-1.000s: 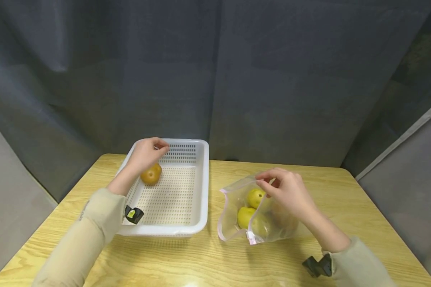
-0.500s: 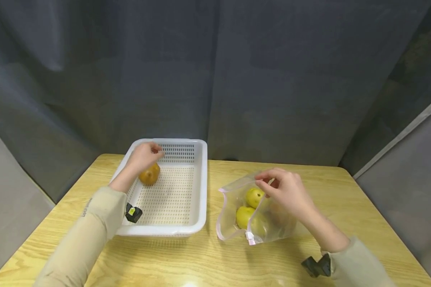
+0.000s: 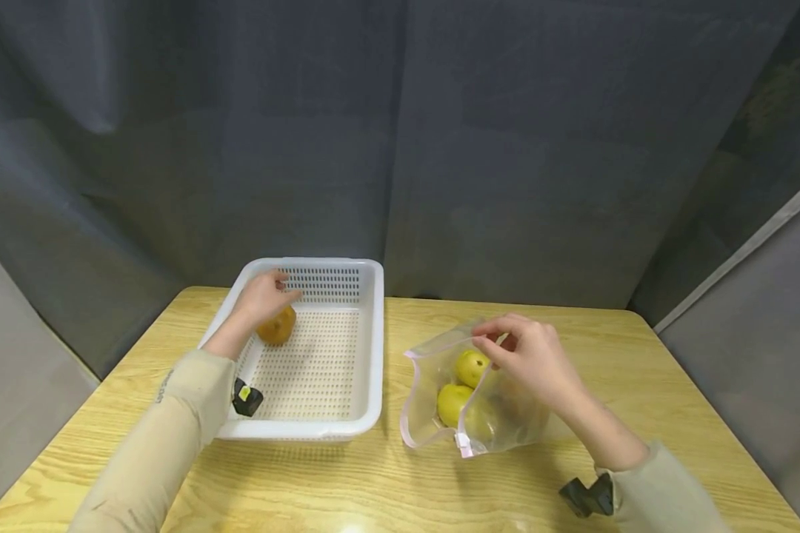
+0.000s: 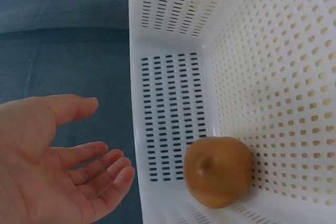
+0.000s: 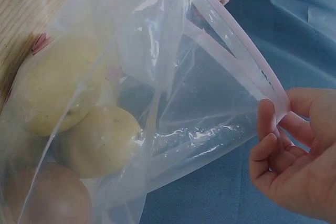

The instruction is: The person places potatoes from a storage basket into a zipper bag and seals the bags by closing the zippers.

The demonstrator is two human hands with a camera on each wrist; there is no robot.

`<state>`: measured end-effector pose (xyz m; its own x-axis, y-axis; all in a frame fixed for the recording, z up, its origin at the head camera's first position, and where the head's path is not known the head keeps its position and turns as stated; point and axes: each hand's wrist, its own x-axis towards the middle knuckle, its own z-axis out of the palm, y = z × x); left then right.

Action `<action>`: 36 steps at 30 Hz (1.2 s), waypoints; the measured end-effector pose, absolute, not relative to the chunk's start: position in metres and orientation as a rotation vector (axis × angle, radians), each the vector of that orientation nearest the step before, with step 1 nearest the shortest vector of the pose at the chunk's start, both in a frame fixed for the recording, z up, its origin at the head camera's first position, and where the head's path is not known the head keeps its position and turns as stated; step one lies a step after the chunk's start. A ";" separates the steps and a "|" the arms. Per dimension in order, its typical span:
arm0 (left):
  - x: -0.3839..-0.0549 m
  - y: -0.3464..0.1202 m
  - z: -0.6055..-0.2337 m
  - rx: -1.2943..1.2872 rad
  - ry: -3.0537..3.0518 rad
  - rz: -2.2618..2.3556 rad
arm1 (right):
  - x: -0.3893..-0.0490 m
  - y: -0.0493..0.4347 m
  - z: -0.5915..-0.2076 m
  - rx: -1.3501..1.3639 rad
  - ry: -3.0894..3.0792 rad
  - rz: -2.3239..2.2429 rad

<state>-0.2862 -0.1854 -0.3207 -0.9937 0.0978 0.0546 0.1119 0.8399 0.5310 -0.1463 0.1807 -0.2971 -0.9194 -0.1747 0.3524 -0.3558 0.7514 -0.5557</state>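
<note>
My left hand [image 3: 261,297] hovers over the far left side of the white basket [image 3: 376,355], thumb and fingers apart and nothing between them. Just below it, a round orange-brown fruit [image 3: 276,326] lies in the basket; the left wrist view shows this fruit [image 4: 217,171] against the perforated wall, apart from the hand [image 4: 79,166]. With thumb and fingertips, my right hand [image 3: 528,359] pinches the rim of a clear zip bag [image 3: 513,433]. Its pink-edged mouth gapes toward the left. Inside are two yellow fruits [image 3: 455,405] and a brownish fruit [image 5: 50,195], blurred by the plastic.
A light wooden table [image 3: 413,503] carries the basket on the left and the bag on the right. Dark curtains [image 3: 507,148] hang behind it. A white slider [image 3: 463,442] sits on the bag's near lip. Black wrist cameras [image 3: 247,400] are at both cuffs.
My left hand has come down and slightly left toward the orange-brown fruit, its thumb and fingers spreading. The right hand keeps its pinch on the bag's rim, nearly still.
</note>
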 end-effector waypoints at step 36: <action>-0.298 -0.205 -0.358 -0.068 -3.122 -0.845 | -0.144 0.179 -0.299 0.428 -2.682 0.950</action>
